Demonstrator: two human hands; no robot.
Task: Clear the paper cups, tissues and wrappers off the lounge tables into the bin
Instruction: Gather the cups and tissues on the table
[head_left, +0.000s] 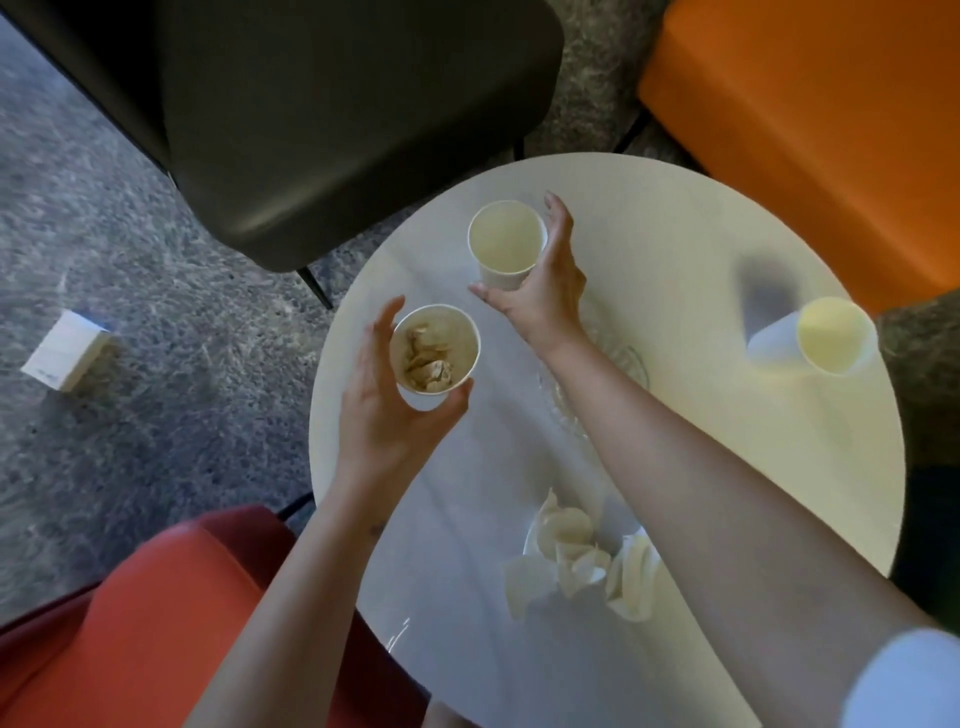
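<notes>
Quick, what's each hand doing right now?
Left hand: holds the cup with crumpled scraps.
Right hand: grips the upright empty cup.

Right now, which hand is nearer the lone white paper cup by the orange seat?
Right. The right hand grips an empty cup left of the lone cup; the left hand grips a cup of scraps farther left.

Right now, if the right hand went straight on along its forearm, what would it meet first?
The right hand grips the empty cup; beyond it, likely the dark chair, though that may sit lower. The left hand holds the filled cup.
</notes>
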